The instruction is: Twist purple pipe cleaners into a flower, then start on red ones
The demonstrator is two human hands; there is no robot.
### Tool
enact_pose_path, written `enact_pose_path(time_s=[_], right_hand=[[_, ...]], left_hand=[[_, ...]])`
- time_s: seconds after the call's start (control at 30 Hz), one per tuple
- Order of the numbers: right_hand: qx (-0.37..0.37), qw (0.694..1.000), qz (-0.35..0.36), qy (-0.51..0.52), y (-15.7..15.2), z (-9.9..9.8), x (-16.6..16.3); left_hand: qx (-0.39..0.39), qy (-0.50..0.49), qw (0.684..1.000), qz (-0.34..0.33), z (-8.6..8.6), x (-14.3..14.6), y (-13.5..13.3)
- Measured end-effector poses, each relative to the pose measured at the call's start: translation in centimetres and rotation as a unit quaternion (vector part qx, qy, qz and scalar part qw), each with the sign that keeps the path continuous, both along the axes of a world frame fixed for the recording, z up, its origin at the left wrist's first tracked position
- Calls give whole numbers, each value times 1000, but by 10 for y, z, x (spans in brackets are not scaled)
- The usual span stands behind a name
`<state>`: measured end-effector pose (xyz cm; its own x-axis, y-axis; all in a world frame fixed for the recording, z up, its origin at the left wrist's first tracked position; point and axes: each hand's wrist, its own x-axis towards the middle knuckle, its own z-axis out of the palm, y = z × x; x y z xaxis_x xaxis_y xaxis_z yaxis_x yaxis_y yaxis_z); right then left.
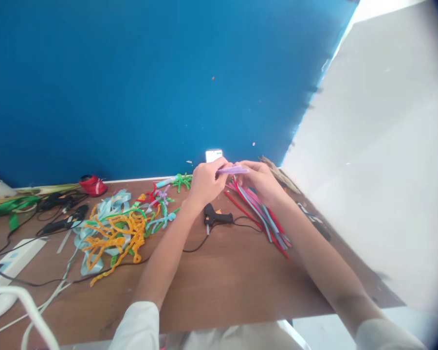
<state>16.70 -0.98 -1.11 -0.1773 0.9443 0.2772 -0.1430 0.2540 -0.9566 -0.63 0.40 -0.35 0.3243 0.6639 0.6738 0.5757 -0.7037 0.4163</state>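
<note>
Over the back of the table my left hand [207, 181] is closed around one end of some light purple pipe cleaners [235, 170], which point to the right. My right hand [260, 179] meets it there, its fingers bent and pinched at the same pipe cleaners; its fingertips are partly hidden. Below the right hand lies a loose bundle of red, pink, pale blue and purple pipe cleaners [261, 211]. A black glue gun [218, 216] rests on the table between my forearms, its cord trailing away.
A lit phone [213, 155] leans against the blue wall behind my hands. Left of my arm, orange twisted pipe cleaners [122, 236] tangle with light blue ribbon [113, 204]. A white power strip [16, 260] and black cables are at far left. A white wall [372, 160] bounds the right.
</note>
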Motion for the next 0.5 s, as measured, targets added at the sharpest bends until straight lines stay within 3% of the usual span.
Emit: enact_pose_path(time_s=[0.17,0.23,0.33,0.4,0.5], right_hand=[[-61,996,56,45,0,0,-2],[-54,995,44,74,1,-2,-5],[37,998,-29,43,2,-7,-9],[140,984,-93,-51,3,-12,-10],[286,912,-194,-222,7,-21,-9]], left_hand=[[-19,-3,1000,-18,3,0,-4],[-38,-18,999,-32,4,1,-5],[-69,-61,995,-43,4,2,-3],[-97,-91,990,-45,1,4,0],[-195,-144,968,-69,-4,5,8]])
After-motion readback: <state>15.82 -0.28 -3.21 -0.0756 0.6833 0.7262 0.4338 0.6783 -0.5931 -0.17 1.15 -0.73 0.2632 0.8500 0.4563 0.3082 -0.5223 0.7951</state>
